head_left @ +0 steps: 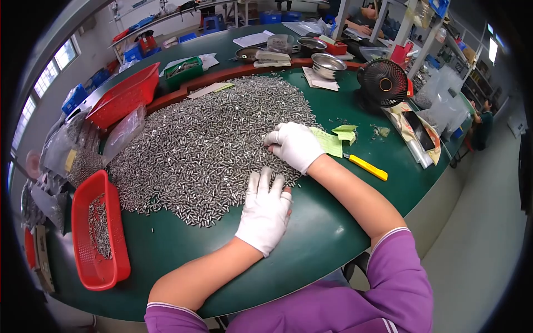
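A wide heap of short silvery metal pieces (205,139), like small pins or screws, covers the middle of the green table. On the heap's near right edge rests my left hand (264,213) in a white glove, its fingers stretched out over the pieces. Farther right, my gloved right hand (298,147) is bent down at the heap with its fingers drawn together. Whatever may be between those fingertips is hidden. Pale green paper slips (328,142) lie beside the right hand, and a yellow utility knife (366,167) lies just nearer.
At the left stands a red plastic basket (123,244) holding some pieces. Another red basket (125,95), a green bin (184,72) and plastic bags line the far left. A black fan (383,82), metal bowl (328,62) and phone (419,130) sit to the right. Other people are in the background.
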`<act>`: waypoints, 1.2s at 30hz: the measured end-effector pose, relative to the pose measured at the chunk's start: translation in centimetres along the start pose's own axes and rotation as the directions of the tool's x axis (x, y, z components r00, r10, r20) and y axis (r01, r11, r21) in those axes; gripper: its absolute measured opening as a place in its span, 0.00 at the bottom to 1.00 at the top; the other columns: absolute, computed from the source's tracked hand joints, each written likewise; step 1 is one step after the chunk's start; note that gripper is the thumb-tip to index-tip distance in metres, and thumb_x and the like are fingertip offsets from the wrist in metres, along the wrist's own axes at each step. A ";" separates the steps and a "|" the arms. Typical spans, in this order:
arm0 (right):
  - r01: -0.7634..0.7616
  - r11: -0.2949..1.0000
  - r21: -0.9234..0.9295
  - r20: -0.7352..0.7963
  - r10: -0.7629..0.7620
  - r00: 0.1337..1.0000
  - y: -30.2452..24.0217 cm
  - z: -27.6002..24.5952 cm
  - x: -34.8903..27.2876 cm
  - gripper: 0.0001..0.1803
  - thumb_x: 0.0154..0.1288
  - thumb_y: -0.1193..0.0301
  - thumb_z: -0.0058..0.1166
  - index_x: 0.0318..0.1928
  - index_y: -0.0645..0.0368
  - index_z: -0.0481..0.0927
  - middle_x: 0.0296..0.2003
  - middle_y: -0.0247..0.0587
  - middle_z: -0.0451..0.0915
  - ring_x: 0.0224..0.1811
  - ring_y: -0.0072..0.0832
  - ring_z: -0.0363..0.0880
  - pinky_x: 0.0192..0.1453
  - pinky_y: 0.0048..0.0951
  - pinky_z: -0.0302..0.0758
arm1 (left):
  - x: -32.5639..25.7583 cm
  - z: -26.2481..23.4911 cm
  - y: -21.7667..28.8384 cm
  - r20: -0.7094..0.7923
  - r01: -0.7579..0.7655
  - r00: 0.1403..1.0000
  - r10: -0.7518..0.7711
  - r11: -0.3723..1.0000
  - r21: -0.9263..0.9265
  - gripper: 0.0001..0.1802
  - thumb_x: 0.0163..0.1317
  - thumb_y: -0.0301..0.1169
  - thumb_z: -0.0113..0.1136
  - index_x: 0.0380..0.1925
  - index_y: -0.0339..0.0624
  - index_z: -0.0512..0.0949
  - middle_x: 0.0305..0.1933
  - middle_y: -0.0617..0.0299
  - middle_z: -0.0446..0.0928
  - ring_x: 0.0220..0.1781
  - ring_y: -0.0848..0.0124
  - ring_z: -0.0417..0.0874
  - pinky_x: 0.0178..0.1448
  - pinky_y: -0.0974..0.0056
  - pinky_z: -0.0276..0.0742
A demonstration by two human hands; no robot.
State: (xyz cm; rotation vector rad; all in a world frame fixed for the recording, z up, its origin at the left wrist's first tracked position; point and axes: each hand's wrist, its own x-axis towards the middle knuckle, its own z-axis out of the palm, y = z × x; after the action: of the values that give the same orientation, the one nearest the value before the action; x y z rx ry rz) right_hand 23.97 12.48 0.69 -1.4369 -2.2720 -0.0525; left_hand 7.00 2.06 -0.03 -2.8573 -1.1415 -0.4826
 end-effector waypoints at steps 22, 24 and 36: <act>-0.385 0.868 -0.312 -0.326 0.283 0.902 5.9 -5.6 -0.6 0.05 0.59 0.70 0.57 0.35 0.49 0.84 0.37 0.39 0.82 0.41 0.39 0.81 0.47 0.41 0.78 | -0.2 -0.1 0.2 0.010 -0.139 0.990 0.140 0.987 -0.079 0.19 0.58 0.33 0.56 0.49 0.36 0.75 0.59 0.50 0.69 0.64 0.53 0.67 0.71 0.49 0.59; -0.255 0.942 -0.218 -0.259 0.196 0.946 4.8 -4.0 -0.3 0.04 0.58 0.68 0.58 0.33 0.49 0.84 0.33 0.40 0.81 0.39 0.40 0.81 0.45 0.40 0.77 | -0.1 -0.1 0.1 0.018 -0.140 0.990 0.142 0.987 -0.084 0.20 0.58 0.33 0.56 0.49 0.36 0.75 0.60 0.49 0.68 0.65 0.53 0.66 0.71 0.49 0.59; -0.126 0.987 -0.100 0.024 0.129 0.991 2.0 -0.4 2.6 0.07 0.54 0.64 0.62 0.34 0.45 0.87 0.34 0.42 0.83 0.40 0.41 0.82 0.47 0.41 0.78 | -0.2 -0.4 0.2 0.094 -0.120 0.987 0.127 0.990 -0.078 0.23 0.60 0.35 0.55 0.55 0.36 0.74 0.64 0.49 0.67 0.68 0.52 0.65 0.74 0.45 0.54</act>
State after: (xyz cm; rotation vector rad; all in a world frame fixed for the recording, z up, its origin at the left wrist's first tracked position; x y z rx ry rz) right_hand 24.95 15.48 1.62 -1.6420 -2.2238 -0.1049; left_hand 6.86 1.72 0.34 -3.0219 -0.9702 -0.3883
